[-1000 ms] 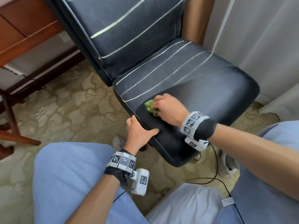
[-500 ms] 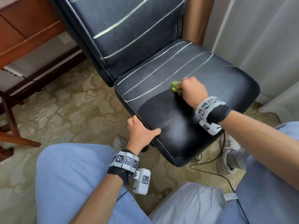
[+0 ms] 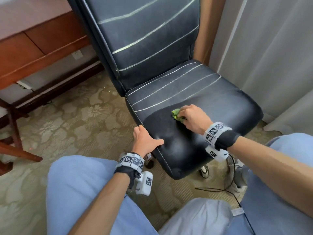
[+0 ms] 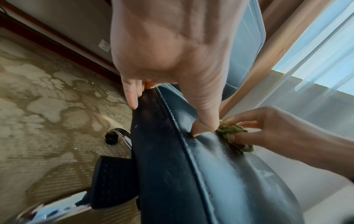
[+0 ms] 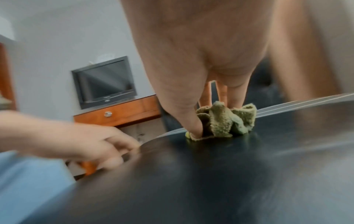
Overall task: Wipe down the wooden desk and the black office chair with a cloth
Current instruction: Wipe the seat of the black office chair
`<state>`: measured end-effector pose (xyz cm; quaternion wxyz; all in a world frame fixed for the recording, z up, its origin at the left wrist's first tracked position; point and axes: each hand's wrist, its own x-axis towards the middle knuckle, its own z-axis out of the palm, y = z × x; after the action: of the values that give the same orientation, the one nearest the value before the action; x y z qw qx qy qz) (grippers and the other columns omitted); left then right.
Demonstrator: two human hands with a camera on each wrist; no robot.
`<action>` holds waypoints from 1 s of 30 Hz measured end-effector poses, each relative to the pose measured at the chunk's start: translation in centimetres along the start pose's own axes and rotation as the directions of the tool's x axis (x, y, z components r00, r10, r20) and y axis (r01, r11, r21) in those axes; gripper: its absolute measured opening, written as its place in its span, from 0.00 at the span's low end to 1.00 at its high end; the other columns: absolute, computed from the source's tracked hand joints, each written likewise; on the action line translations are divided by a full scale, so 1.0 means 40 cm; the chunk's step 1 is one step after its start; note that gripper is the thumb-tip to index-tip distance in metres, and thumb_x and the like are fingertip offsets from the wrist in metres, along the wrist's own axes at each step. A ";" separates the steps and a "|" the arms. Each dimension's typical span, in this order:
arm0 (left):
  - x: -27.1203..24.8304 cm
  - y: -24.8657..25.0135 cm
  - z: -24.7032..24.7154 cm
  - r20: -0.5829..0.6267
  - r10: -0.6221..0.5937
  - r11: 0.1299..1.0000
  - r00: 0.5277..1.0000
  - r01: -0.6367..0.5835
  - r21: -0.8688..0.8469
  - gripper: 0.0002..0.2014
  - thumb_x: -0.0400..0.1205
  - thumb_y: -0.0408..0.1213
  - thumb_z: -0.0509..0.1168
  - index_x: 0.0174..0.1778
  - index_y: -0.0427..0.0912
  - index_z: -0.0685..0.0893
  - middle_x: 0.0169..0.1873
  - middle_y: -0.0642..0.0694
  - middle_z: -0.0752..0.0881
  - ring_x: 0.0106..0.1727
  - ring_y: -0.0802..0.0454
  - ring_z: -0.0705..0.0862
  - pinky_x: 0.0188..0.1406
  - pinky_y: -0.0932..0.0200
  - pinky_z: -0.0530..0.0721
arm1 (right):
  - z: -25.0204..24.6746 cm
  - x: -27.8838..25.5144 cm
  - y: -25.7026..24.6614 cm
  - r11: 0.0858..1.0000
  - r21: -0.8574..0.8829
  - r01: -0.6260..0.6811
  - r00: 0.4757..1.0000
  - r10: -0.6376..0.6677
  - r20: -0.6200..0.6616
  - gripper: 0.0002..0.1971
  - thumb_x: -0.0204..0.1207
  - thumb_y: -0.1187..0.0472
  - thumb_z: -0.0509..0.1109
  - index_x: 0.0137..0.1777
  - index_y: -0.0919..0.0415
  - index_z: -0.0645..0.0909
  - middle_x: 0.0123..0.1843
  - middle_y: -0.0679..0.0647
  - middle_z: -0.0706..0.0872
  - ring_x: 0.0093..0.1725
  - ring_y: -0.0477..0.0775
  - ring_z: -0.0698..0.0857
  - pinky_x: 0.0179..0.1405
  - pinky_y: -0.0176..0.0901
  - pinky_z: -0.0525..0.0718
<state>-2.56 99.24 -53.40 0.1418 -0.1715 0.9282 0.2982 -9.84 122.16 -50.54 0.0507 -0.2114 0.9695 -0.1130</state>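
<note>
Cloth first: the small crumpled green terry cloth [image 3: 177, 115] sits bunched on the black leather office chair seat [image 3: 220, 106], pinched under the right hand [image 3: 193, 118]'s curled fingers [image 5: 193, 119]. It looks soft and light and would likely flatten under pressure. The left hand [image 3: 144, 141] grips the seat's near edge, which probably steadies a chair on castors.

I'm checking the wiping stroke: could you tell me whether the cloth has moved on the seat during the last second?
Yes. The green cloth under the right hand went from beside the seat's left edge toward its middle.
</note>
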 end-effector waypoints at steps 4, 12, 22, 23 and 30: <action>0.045 -0.017 -0.051 0.069 -0.017 1.000 0.997 0.017 0.005 0.52 0.66 0.58 0.81 0.80 0.38 0.65 0.75 0.43 0.65 0.78 0.43 0.69 0.77 0.43 0.75 | 0.051 -0.111 -0.126 0.961 0.077 0.264 0.961 -0.269 0.068 0.15 0.78 0.65 0.73 0.62 0.53 0.91 0.68 0.47 0.86 0.57 0.58 0.82 0.60 0.51 0.84; 0.098 -0.066 -0.123 0.081 -0.041 0.969 0.996 0.059 -0.239 0.48 0.72 0.43 0.85 0.85 0.39 0.68 0.71 0.43 0.79 0.68 0.50 0.80 0.63 0.59 0.78 | 0.061 -0.013 -0.133 0.977 -0.017 0.215 0.973 -0.213 0.086 0.24 0.83 0.69 0.67 0.76 0.48 0.82 0.76 0.47 0.79 0.64 0.56 0.77 0.50 0.53 0.87; 0.049 0.053 -0.084 0.094 0.036 0.961 0.995 -0.061 0.270 0.65 0.71 0.62 0.80 0.90 0.38 0.44 0.83 0.38 0.60 0.85 0.38 0.59 0.83 0.44 0.65 | -0.073 0.040 0.269 0.905 -0.026 -0.425 0.895 0.416 -0.161 0.07 0.81 0.65 0.70 0.55 0.66 0.85 0.54 0.69 0.84 0.58 0.76 0.84 0.50 0.59 0.85; 0.044 0.066 -0.081 0.071 0.068 0.949 0.995 -0.087 0.304 0.65 0.71 0.62 0.80 0.90 0.38 0.44 0.82 0.38 0.60 0.84 0.38 0.59 0.82 0.44 0.66 | -0.078 0.022 0.298 0.906 0.008 -0.423 0.893 0.419 -0.167 0.07 0.78 0.67 0.71 0.54 0.64 0.86 0.54 0.69 0.85 0.56 0.76 0.85 0.52 0.60 0.87; -0.008 0.170 -0.004 0.150 0.463 0.762 0.874 -0.479 0.435 0.54 0.73 0.61 0.78 0.88 0.44 0.58 0.81 0.47 0.64 0.79 0.44 0.66 0.76 0.46 0.72 | -0.033 -0.077 0.260 0.986 0.133 -0.101 0.986 0.117 -0.121 0.17 0.70 0.54 0.83 0.58 0.54 0.89 0.57 0.53 0.87 0.51 0.65 0.87 0.52 0.46 0.81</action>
<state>-5.03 104.42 -49.71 0.1144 0.1105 0.9823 0.0989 -11.40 132.90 -51.60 0.0074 -0.1467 0.9718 -0.1844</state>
